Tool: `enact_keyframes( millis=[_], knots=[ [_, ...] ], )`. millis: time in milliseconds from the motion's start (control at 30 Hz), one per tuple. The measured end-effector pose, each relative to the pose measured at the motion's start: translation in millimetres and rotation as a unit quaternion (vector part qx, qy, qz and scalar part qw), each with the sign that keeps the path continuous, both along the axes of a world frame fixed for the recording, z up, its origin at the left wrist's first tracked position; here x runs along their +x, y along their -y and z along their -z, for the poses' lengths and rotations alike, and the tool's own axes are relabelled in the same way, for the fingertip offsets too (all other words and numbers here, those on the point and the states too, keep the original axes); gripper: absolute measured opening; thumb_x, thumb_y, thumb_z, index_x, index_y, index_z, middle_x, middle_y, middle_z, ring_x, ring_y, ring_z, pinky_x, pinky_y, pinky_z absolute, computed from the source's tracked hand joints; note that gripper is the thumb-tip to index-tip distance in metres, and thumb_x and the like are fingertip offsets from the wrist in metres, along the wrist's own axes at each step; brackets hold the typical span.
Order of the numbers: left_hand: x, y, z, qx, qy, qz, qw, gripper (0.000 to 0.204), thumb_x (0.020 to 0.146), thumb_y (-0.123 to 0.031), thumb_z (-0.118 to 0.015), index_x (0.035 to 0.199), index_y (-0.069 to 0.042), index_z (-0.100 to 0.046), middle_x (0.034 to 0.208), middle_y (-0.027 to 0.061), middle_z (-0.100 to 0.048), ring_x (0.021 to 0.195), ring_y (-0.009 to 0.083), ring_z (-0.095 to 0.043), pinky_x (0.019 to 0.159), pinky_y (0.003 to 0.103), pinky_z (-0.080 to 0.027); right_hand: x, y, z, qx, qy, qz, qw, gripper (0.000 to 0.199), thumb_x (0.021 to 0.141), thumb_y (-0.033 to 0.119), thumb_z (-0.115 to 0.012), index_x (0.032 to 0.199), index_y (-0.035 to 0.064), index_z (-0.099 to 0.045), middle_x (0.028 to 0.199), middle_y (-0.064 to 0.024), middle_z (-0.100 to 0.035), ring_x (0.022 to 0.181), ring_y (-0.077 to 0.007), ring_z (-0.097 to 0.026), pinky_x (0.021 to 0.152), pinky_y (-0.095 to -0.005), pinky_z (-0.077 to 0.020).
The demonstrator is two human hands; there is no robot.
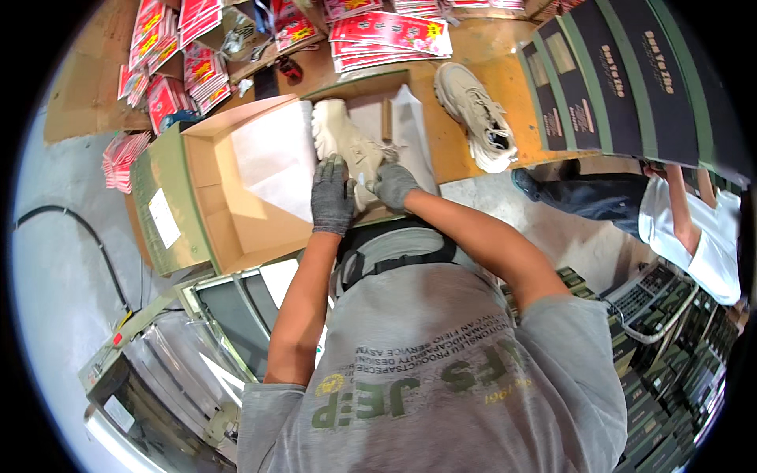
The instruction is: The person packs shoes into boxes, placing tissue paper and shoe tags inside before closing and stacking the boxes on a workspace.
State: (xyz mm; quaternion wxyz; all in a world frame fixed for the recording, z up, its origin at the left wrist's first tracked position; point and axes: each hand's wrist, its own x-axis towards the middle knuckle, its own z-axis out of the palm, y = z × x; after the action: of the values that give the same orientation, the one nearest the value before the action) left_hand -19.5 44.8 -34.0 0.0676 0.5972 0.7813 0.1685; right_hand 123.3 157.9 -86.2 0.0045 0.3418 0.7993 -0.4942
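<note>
Directly between left hand (333,197) and right hand (395,186), one beige shoe (359,154).

The left hand (333,197), in a dark grey knitted glove, lies palm down, fingers extended away from the body, the bare left forearm (303,288) reaching forward. The right hand (394,186), gloved alike, curls nearby, the bare right forearm (465,229) slanting inward.

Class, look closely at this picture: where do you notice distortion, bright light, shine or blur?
Head view: fisheye bending curves the stacked boxes at upper right, and black surrounds the image; head view: white paper beside the left hand looks brightly lit; head view: clear plastic at lower left shows pale shine; head view: no obvious motion blur on that hand.
</note>
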Motion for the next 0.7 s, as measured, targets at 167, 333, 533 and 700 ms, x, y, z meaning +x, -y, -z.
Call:
enact_keyframes(
  millis=[167, 333, 533, 700],
  knots=[
    [1, 12, 31, -0.021, -0.065, -0.018, 0.998, 0.058, 0.09, -0.028, -0.067, 0.138, 0.001, -0.053, 0.15, 0.0277, -0.044, 0.137, 0.0469, -0.042, 0.118, 0.052, -0.031, -2, -2, -28, 0.026, 0.12, -0.053, 0.991, 0.036, 0.087, 0.029, -0.064, 0.104, -0.0018, -0.068, 0.105, -0.0283, -0.068, 0.099, -0.0427, -0.066, 0.09, -0.0474, -0.0517],
    [-5, 10, -22, 0.092, -0.084, -0.424, 0.897, 0.097, 0.083, -0.044, -0.077, 0.156, -0.001, -0.03, 0.164, 0.0287, -0.02, 0.151, 0.0445, -0.022, 0.123, 0.054, -0.018, 78, -52, -41, 0.377, -0.092, 0.191, 0.902, 0.044, 0.084, 0.015, -0.062, 0.124, -0.0024, -0.06, 0.132, -0.0252, -0.059, 0.129, -0.0389, -0.052, 0.11, -0.047, -0.0398],
    [-51, 31, 26, 0.047, 0.053, -0.328, 0.942, 0.069, 0.091, -0.025, -0.067, 0.15, 0.0, -0.043, 0.154, 0.0231, -0.044, 0.144, 0.0345, -0.04, 0.122, 0.041, -0.027, 181, -175, -13, 0.34, 0.143, 0.312, 0.876, 0.071, 0.076, 0.029, -0.078, 0.135, -0.0031, -0.057, 0.136, -0.0275, -0.059, 0.13, -0.038, -0.055, 0.111, -0.044, -0.0414],
    [30, -46, -20, -0.075, 0.497, -0.055, 0.863, 0.046, 0.093, -0.015, -0.065, 0.137, -0.004, -0.059, 0.126, 0.0169, -0.067, 0.115, 0.0308, -0.065, 0.102, 0.037, -0.05, 175, -209, -37, 0.173, 0.301, 0.122, 0.93, 0.035, 0.077, 0.023, -0.071, 0.108, 0.0083, -0.076, 0.096, -0.0209, -0.074, 0.093, -0.0373, -0.071, 0.083, -0.0451, -0.0558]
  ],
)
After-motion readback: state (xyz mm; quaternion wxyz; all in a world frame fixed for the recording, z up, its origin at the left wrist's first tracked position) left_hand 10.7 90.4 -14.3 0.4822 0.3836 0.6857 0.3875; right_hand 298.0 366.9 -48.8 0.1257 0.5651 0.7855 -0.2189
